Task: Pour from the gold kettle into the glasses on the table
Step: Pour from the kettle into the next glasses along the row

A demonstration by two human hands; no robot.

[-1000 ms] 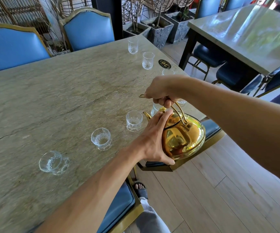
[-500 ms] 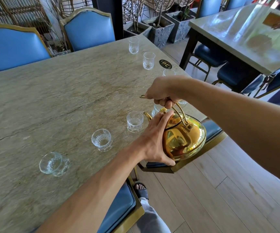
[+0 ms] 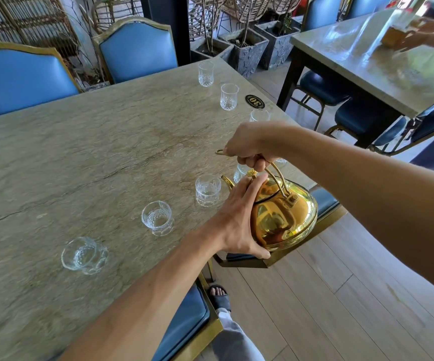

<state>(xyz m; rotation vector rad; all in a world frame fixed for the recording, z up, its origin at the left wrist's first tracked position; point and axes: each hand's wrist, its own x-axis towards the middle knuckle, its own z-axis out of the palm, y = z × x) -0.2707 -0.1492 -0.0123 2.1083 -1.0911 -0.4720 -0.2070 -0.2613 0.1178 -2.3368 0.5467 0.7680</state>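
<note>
Right hand [image 3: 248, 147] gripped kettle [image 3: 283, 214] handle; left hand [image 3: 239, 217] lay flat, steadying lid. Best tip slowly, spout over glass [image 3: 207, 190].

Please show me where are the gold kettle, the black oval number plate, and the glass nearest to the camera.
gold kettle [image 3: 283, 220]: head view, on its shiny round body.
black oval number plate [image 3: 254, 101]: head view, on its middle, at the numerals.
nearest glass [image 3: 84, 255]: head view, on its bowl.

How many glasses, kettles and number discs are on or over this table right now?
Glasses: 8, two partly hidden behind the right hand
Gold kettle: 1
Number disc: 1
Total: 10
</note>
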